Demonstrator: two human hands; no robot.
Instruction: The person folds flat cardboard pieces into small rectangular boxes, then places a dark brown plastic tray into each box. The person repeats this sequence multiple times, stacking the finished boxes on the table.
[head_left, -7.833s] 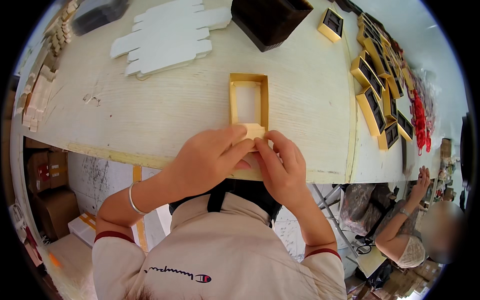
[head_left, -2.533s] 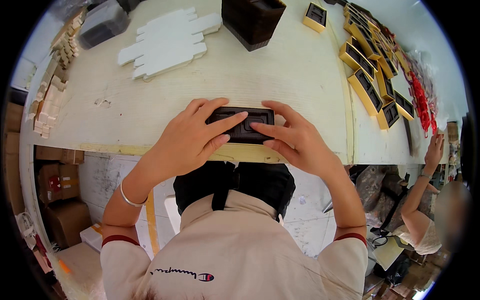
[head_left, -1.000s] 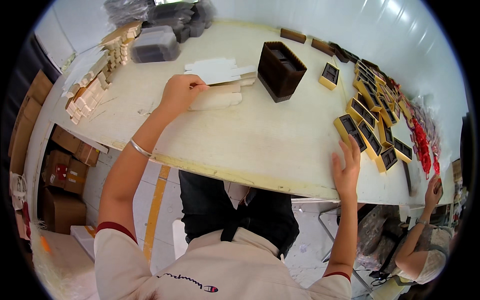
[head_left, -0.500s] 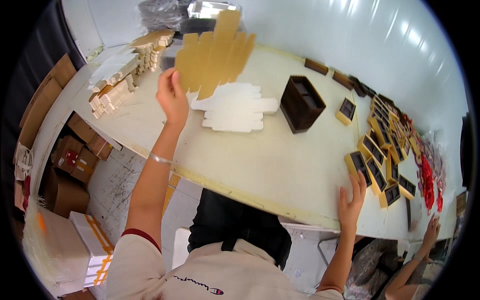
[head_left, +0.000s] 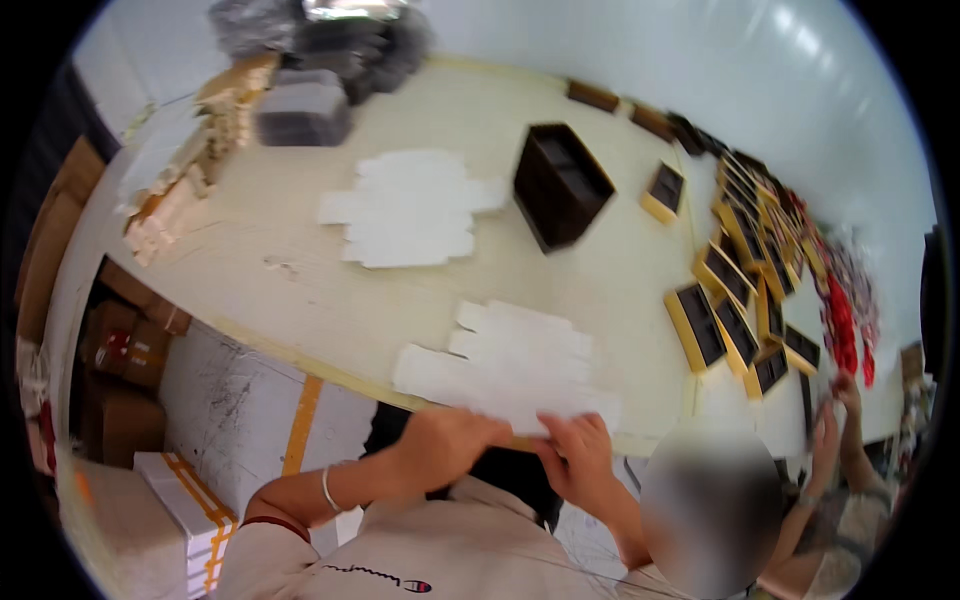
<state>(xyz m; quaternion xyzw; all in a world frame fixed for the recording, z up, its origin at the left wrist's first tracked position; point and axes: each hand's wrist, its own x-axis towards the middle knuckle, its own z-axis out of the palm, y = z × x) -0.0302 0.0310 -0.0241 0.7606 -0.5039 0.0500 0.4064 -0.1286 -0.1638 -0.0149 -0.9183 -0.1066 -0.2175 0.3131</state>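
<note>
Card blank has moved: half a sec ago my L hand had it up in the air, gold face showing; now it's flat at the near table edge, white face up, right in front of me. My R hand has left the gold boxes to join it.

Both hands are blurred. L fingers are curled over the blank's near edge, L thumb hidden. R thumb & fingers pinch the same edge just beside; a thin tan strip shows btw the hands. Can't make out whether that edge is folded. Silver bangle on L wrist.

My shirt, cut off by the lower frame, has dark script w/ a small emblem.

Further out on the table: white stack of blanks beyond mine, apart from it; dark tray stack to its R; one gold box alone, the rest clustered on the R, near red tassels. Grey plastic pile far L, too smeared for detail. Under the table, cartons, one w/ a red label, too small to read. Co-worker's hands at far R, partly hidden, contents unclear.
</note>
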